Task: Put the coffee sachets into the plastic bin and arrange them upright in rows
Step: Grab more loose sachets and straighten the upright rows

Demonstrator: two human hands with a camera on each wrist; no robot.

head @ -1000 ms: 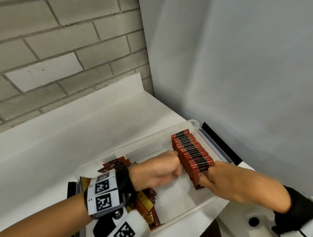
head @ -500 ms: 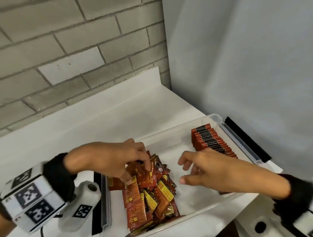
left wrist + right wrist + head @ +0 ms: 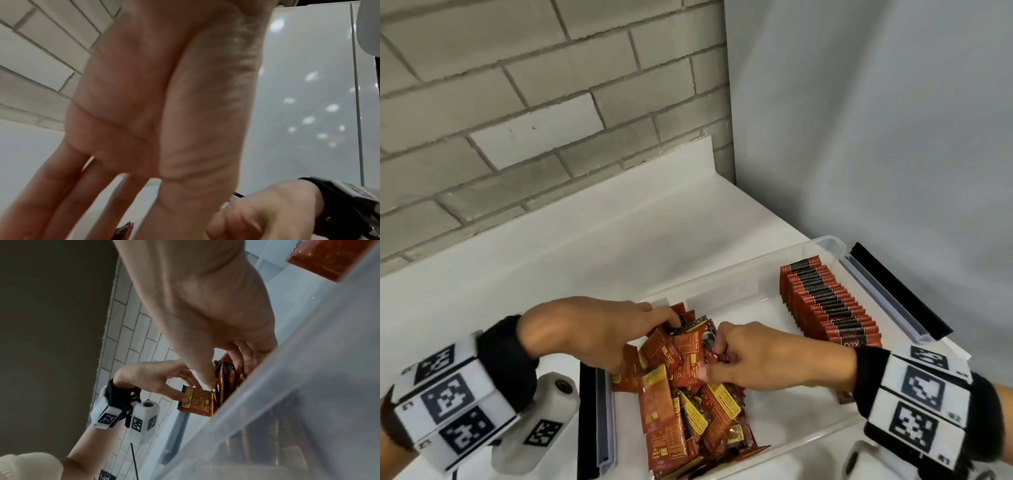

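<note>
Both forearms reached in from the near edge of the counter, each wrist wrapped in a black band carrying white marker blocks. The left hand (image 3: pixel 592 335) lay knuckles up, its fingers bent downward and its thumb and fingertips pinching a coffee sachet (image 3: pixel 198 400). The right hand (image 3: pixel 760 359) came in from the right, palm down, fingers curled close together, its fingertips (image 3: pixel 717 346) just beside those of the left hand and gripping sachets too.

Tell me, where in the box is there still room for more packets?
Bare floor of the plastic bin lies between the loose pile and the upright row, running to the far wall. The pile's end is crowded; the left hand and right hand both dig there.
</note>
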